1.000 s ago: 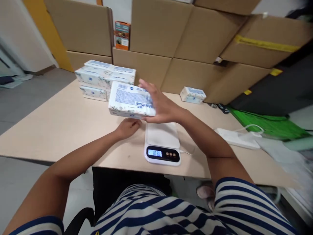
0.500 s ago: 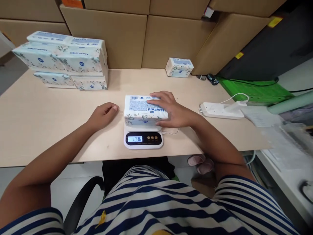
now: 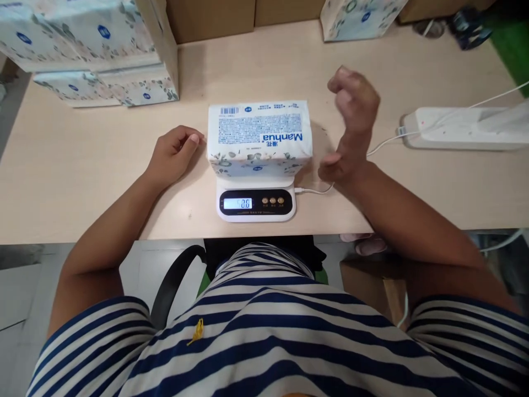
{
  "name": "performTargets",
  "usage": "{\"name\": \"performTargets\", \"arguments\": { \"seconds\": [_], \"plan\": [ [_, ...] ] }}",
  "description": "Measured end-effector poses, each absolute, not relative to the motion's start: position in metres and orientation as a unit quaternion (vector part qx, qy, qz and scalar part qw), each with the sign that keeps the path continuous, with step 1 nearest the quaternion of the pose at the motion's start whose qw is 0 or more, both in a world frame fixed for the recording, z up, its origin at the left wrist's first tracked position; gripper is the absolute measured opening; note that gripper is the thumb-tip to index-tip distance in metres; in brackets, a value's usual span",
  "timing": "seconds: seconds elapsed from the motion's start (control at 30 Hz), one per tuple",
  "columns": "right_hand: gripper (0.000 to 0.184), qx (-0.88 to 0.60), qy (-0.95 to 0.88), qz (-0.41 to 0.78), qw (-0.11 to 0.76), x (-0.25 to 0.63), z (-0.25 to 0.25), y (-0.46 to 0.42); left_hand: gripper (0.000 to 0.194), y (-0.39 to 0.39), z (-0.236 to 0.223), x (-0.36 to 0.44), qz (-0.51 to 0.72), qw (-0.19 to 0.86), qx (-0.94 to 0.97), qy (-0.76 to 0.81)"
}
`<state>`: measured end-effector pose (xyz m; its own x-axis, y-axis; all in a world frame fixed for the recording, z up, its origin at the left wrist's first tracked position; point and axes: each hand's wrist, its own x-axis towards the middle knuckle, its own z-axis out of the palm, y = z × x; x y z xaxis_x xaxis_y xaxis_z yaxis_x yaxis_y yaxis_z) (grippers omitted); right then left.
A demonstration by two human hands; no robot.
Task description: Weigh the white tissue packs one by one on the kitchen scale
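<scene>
A pack of tissues point(image 3: 258, 132) printed with flowers and blue lettering lies flat on a white digital scale point(image 3: 256, 217). The lit display seems to read 0.0, though its digits are smeared. To the right of the pack, my right hand point(image 3: 355, 113) is apart from it, raised over the table, thumb and fingers spread and holding nothing. My left hand point(image 3: 173, 154) rests on the table just left of the pack, fingers curled in and thumb against them, with nothing seen in it.
Several tissue packs point(image 3: 103, 41) are stacked at the back left, and a single pack point(image 3: 359, 22) stands at the back right. Cardboard boxes point(image 3: 210, 19) line the table's rear. A power strip point(image 3: 463, 129) with white cables lies at the right.
My right hand has let go of the tissue pack and moved off to the right. The scale's display changed from about -103.6 to about 0.0. The view has tipped down.
</scene>
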<state>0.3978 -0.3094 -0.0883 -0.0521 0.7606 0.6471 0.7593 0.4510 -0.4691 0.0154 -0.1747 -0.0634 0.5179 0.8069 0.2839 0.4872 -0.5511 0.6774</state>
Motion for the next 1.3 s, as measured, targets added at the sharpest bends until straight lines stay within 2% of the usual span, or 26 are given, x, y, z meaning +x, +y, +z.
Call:
{"name": "performTargets", "arguments": {
  "seconds": [0.1, 0.17, 0.4, 0.6, 0.8, 0.93, 1.13, 1.23, 1.3],
  "plan": [
    [0.104, -0.461, -0.704, -0.016, 0.540, 0.406, -0.090, -0.310, 0.050, -0.172, -0.067, 0.014, 0.309, 0.265, 0.832, 0.377],
    [0.097, -0.446, -0.702, -0.018, 0.555, 0.409, -0.087, -0.311, 0.047, -0.172, -0.067, 0.014, 0.310, 0.266, 0.832, 0.374],
    [0.108, -0.469, -0.682, 0.016, 0.560, 0.411, -0.094, -0.308, 0.044, -0.176, -0.061, 0.014, 0.303, 0.269, 0.833, 0.376],
    [0.089, -0.441, -0.675, -0.021, 0.591, 0.403, -0.095, -0.306, 0.049, -0.177, -0.062, 0.014, 0.307, 0.265, 0.835, 0.372],
    [0.085, -0.433, -0.677, -0.004, 0.595, 0.397, -0.092, -0.307, 0.048, -0.176, -0.063, 0.014, 0.303, 0.262, 0.836, 0.376],
    [0.092, -0.477, -0.669, -0.050, 0.567, 0.393, -0.085, -0.310, 0.045, -0.177, -0.064, 0.015, 0.306, 0.265, 0.836, 0.371],
    [0.068, -0.418, -0.707, -0.085, 0.564, 0.386, -0.073, -0.312, 0.043, -0.176, -0.064, 0.015, 0.308, 0.270, 0.836, 0.366],
    [0.067, -0.436, -0.712, -0.080, 0.545, 0.389, -0.074, -0.313, 0.044, -0.176, -0.064, 0.015, 0.312, 0.265, 0.840, 0.356],
    [0.074, -0.463, -0.709, -0.062, 0.528, 0.392, -0.076, -0.314, 0.045, -0.176, -0.064, 0.015, 0.312, 0.262, 0.842, 0.353]
  ]
}}
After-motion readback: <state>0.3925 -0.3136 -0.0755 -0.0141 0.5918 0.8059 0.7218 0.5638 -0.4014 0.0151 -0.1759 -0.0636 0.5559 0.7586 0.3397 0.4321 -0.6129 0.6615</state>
